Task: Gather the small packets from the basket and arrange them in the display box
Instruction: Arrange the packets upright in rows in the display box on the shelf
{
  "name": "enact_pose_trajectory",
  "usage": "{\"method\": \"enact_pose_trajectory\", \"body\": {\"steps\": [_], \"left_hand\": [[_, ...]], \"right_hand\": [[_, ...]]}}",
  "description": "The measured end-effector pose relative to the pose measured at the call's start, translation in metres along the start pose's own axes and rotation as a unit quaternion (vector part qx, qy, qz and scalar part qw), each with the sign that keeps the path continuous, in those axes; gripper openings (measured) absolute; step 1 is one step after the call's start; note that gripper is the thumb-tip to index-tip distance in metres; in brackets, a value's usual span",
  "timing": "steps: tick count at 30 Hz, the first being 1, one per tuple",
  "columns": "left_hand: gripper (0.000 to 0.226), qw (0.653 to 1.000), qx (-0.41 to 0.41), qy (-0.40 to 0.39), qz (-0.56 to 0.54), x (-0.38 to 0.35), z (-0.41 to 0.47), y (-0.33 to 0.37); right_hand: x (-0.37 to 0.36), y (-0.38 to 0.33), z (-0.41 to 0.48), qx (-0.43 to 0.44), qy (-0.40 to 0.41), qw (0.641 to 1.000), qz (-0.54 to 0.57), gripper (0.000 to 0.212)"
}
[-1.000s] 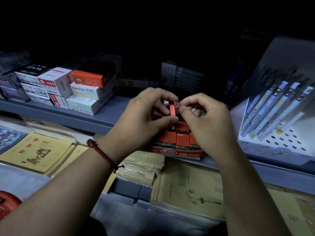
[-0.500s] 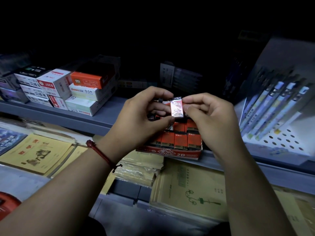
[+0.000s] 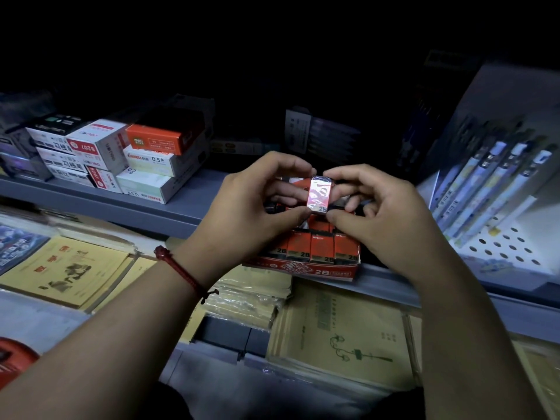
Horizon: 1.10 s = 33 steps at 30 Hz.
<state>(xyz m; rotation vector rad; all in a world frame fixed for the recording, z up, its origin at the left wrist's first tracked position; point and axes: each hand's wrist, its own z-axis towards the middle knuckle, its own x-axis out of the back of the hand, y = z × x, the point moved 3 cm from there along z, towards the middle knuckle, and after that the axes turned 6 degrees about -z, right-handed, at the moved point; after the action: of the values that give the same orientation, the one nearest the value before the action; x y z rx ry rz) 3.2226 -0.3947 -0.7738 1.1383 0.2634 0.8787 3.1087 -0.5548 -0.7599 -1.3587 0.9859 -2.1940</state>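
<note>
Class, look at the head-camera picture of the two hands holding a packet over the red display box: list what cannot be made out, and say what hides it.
- Back rows of the red display box: hidden by the left hand, the right hand and the held packet.
- Basket: only a red shape, cut off by the left edge; unsure.
- Upper shelf area: too dark.
- Pen labels: too small.

Both forearms are bare, with no sleeves showing anywhere along them. The left hand [image 3: 242, 213] wears a thin red braided cord bracelet [image 3: 181, 272] around the wrist, knotted, with a short dark tail hanging loose. The right hand [image 3: 385, 216] wears nothing.
</note>
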Motion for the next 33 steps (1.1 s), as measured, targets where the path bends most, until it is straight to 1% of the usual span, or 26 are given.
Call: {"method": "enact_pose_trajectory", "body": {"steps": [5, 10, 14, 17, 21, 23, 26, 28, 31, 33], "left_hand": [[0.051, 0.999, -0.003, -0.006, 0.043, 0.000, -0.001, 0.001], [0.054, 0.993, -0.020, -0.025, 0.117, 0.001, 0.000, 0.007], [0.041, 0.986, -0.014, -0.076, 0.151, -0.001, 0.000, 0.009], [0.036, 0.978, -0.028, -0.102, 0.179, -0.001, 0.000, 0.007], [0.025, 0.972, -0.054, -0.106, 0.205, -0.001, 0.002, 0.003], [0.018, 0.967, -0.074, -0.111, 0.217, -0.001, 0.002, 0.001], [0.014, 0.966, -0.097, -0.099, 0.219, -0.001, 0.000, 0.002], [0.014, 0.959, -0.102, -0.081, 0.253, -0.001, 0.000, 0.003], [0.014, 0.943, -0.104, -0.057, 0.311, 0.001, 0.000, 0.006], [0.017, 0.938, -0.096, -0.051, 0.330, 0.001, -0.001, 0.007]], "right_hand": [[-0.003, 0.002, 0.000, -0.002, -0.007, 1.000, 0.005, 0.048], [-0.005, 0.004, 0.000, -0.012, -0.020, 0.999, -0.026, 0.041], [-0.004, 0.009, 0.002, -0.024, -0.029, 0.998, -0.041, 0.035], [-0.006, 0.010, 0.002, -0.034, -0.023, 0.998, -0.039, 0.029], [-0.007, 0.009, 0.004, -0.032, -0.001, 0.998, -0.047, 0.024], [-0.008, 0.008, 0.004, -0.029, -0.003, 0.999, -0.043, 0.019], [-0.008, 0.007, 0.003, -0.026, -0.011, 0.999, -0.022, 0.012], [-0.006, 0.007, 0.003, -0.028, -0.007, 0.999, -0.026, 0.013], [-0.002, 0.010, 0.004, -0.043, 0.041, 0.997, -0.042, 0.030], [0.000, 0.014, 0.004, -0.054, 0.065, 0.995, -0.052, 0.034]]}}
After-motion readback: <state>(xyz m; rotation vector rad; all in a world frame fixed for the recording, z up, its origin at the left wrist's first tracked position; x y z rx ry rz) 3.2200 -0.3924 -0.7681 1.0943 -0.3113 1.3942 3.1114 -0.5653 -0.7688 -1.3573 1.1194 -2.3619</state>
